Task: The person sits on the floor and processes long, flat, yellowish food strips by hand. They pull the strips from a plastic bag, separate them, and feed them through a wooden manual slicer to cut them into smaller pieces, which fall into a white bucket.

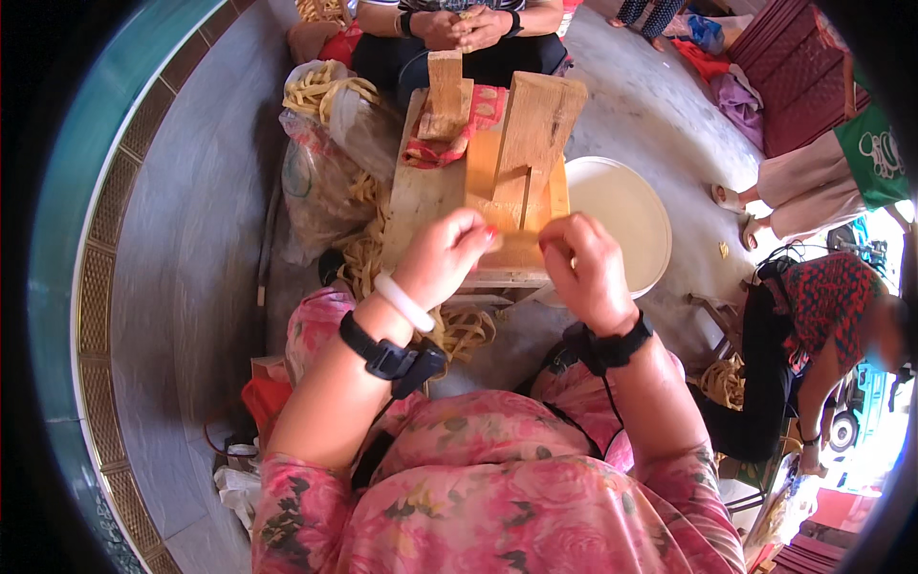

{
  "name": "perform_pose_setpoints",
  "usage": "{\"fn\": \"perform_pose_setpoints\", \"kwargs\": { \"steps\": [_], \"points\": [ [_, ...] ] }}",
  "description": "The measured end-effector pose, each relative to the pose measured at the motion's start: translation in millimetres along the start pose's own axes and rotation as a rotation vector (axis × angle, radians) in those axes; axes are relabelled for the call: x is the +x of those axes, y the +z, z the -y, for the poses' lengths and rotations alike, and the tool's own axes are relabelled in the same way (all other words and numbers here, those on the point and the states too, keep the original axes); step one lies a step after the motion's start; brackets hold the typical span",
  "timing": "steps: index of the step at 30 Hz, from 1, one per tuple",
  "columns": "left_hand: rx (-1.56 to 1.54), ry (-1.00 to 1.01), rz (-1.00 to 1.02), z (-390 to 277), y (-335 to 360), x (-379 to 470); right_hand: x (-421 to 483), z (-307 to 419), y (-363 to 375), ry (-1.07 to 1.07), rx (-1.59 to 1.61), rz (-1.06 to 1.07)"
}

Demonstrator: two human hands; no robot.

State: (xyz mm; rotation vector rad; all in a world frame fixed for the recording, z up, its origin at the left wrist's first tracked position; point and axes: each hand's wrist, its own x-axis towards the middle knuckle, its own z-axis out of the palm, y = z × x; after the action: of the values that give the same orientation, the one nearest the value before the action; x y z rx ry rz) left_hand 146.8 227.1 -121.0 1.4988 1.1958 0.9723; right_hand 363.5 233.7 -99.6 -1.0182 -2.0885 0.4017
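Between my two hands a short tan strip (518, 242) is stretched, blurred, its material unclear. My left hand (446, 257) pinches its left end between thumb and fingers; my right hand (584, 269) grips the right end with curled fingers. Both hands are above the near edge of a low bench. Just beyond them a wooden board with a slot (538, 129) rises from a flat wooden base (482, 172). Farther back on the bench a smaller wooden block (446, 86) stands on a red patterned cloth (491, 106).
A round pale-lidded tub (620, 222) stands right of the bench. Plastic bags (315, 186) with tan strips (331, 90) are at its left, and more strips (466, 331) hang below. A person (459, 32) sits opposite; another person (825, 316) bends at the right.
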Motion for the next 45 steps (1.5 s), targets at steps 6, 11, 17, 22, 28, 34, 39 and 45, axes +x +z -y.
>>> {"fn": "perform_pose_setpoints", "kwargs": {
  "steps": [6, 11, 17, 22, 28, 34, 39, 45],
  "points": [
    [0.52, 0.013, -0.199, 8.9, 1.9, 9.2, -8.3, -45.3, 3.7, 0.065, -0.186, -0.034],
    [-0.067, -0.061, 0.065, 23.6, 3.7, -33.8, -29.6, -20.3, -19.2, -0.089, -0.353, -0.081],
    [-0.571, -0.346, 0.372, 4.6, 18.8, -65.5, -58.9, 36.4, 12.5, -0.304, -0.139, 0.105],
    [-0.598, -0.34, 0.464, 26.7, 1.4, -84.9, -59.1, 19.9, 2.9, -0.197, -0.16, 0.027],
    [-1.115, -0.167, 0.362, 33.1, 3.4, -84.6, -76.3, 43.2, 19.0, -0.273, 0.094, 0.432],
    [-0.033, 0.259, 0.206, 39.7, 28.6, -86.2, -81.2, 50.6, 26.2, -0.043, 0.468, 0.413],
    [-0.404, -0.137, 0.652, 41.8, 29.5, -85.2, -84.5, 30.9, 26.9, -0.109, 0.104, 0.21],
    [-0.422, 0.097, 0.315, 44.4, 44.4, -82.3, -88.4, 8.3, 43.7, 0.898, 1.209, 0.193]
  ]
}}
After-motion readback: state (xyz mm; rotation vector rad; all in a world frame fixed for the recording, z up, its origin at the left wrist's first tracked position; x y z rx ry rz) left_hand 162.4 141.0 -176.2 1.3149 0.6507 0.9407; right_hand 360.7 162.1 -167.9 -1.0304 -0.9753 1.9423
